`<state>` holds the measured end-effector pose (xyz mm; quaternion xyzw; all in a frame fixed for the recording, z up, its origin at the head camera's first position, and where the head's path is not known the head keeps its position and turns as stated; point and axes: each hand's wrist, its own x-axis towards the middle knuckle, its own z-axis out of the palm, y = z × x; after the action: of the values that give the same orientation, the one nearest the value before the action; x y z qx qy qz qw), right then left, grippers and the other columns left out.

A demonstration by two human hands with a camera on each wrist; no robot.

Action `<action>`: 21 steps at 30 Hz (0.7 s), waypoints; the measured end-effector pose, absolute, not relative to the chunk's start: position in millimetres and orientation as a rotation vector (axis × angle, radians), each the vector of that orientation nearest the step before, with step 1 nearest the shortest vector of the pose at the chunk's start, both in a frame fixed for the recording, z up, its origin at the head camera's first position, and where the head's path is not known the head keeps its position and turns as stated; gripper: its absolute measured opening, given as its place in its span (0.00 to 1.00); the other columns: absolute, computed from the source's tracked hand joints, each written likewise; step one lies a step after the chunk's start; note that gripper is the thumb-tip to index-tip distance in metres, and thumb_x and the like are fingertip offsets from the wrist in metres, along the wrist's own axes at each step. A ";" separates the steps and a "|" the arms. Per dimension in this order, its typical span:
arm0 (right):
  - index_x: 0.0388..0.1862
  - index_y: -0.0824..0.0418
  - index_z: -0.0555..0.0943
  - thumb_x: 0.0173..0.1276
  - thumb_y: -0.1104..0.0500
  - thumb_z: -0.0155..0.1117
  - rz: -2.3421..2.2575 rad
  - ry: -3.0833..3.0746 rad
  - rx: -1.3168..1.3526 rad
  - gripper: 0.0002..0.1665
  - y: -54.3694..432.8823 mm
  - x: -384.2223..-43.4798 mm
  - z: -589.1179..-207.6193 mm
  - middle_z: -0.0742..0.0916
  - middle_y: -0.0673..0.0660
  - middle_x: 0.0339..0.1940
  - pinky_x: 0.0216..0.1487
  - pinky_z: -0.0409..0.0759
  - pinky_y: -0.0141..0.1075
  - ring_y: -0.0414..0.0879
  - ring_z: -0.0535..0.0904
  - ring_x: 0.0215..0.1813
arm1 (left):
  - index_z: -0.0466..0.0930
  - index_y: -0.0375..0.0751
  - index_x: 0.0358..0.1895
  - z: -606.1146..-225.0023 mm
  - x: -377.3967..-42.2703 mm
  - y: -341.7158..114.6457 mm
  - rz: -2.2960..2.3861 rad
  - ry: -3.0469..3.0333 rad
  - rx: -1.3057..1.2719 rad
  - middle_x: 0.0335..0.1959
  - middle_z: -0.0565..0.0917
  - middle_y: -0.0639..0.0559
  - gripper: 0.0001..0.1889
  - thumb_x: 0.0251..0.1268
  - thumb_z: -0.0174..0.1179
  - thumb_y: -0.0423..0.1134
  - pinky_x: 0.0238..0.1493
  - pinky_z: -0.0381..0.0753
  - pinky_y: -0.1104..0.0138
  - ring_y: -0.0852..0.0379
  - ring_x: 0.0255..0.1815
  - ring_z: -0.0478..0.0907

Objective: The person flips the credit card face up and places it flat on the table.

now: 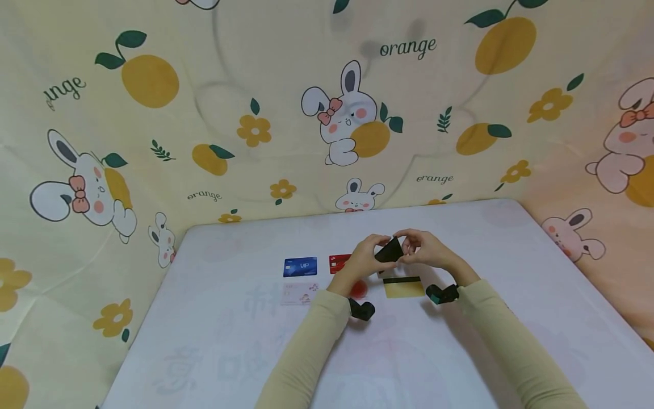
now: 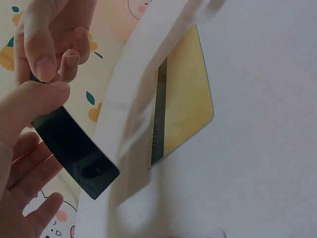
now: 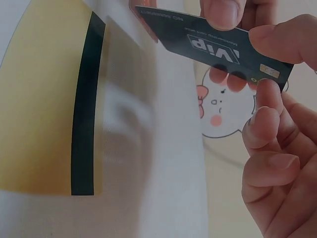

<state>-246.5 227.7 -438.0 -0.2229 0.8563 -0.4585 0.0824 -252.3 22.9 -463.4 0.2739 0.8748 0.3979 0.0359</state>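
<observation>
Both hands hold a black VIP card (image 1: 390, 250) tilted above the table. My left hand (image 1: 364, 258) pinches it from the left, thumb on one face and fingers behind. My right hand (image 1: 426, 250) grips its other end between thumb and fingertip. White "Vip" lettering and a small gold chip show on the black card (image 3: 173, 34) in the right wrist view; its plain dark face turns to the left wrist view. Just below the hands, a gold card (image 2: 185, 94) with a black stripe lies flat on the table.
Left of the hands lie a blue VIP card (image 1: 300, 267), a red card (image 1: 339, 263) partly behind the left hand, and a pale pink card (image 1: 293, 293). A red round shape (image 1: 359, 289) shows beside the left wrist. A patterned cloth (image 1: 286, 74) hangs behind the white table (image 1: 204, 318).
</observation>
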 end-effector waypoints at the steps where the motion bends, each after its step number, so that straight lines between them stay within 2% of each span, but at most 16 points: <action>1: 0.58 0.73 0.73 0.51 0.69 0.72 -1.361 2.563 -0.665 0.33 227.3 -246.4 -437.9 0.80 0.61 0.29 0.33 0.74 0.27 0.34 0.72 0.28 | 0.73 0.40 0.62 -463.2 -252.2 23.0 1.220 2.690 0.841 0.59 0.79 0.47 0.32 0.52 0.72 0.42 0.66 0.75 0.64 0.53 0.61 0.77; 15: 0.59 0.74 0.72 0.52 0.69 0.71 -1.371 2.537 -0.665 0.34 226.5 -244.5 -437.0 0.80 0.62 0.30 0.32 0.74 0.27 0.34 0.72 0.28 | 0.73 0.37 0.62 -461.8 -252.2 22.2 1.267 2.635 0.864 0.58 0.78 0.44 0.32 0.53 0.72 0.40 0.66 0.75 0.59 0.50 0.60 0.76; 21: 0.60 0.73 0.71 0.53 0.69 0.71 -1.408 2.512 -0.651 0.34 227.2 -242.7 -434.5 0.80 0.61 0.30 0.32 0.75 0.28 0.34 0.73 0.28 | 0.74 0.39 0.61 -460.4 -251.9 21.8 1.240 2.671 0.878 0.56 0.79 0.45 0.30 0.53 0.72 0.40 0.64 0.76 0.62 0.52 0.59 0.77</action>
<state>-242.7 227.2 -434.5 -0.2195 0.8471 -0.4746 0.0944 -251.9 21.8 -460.4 0.2855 0.8687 0.4034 0.0343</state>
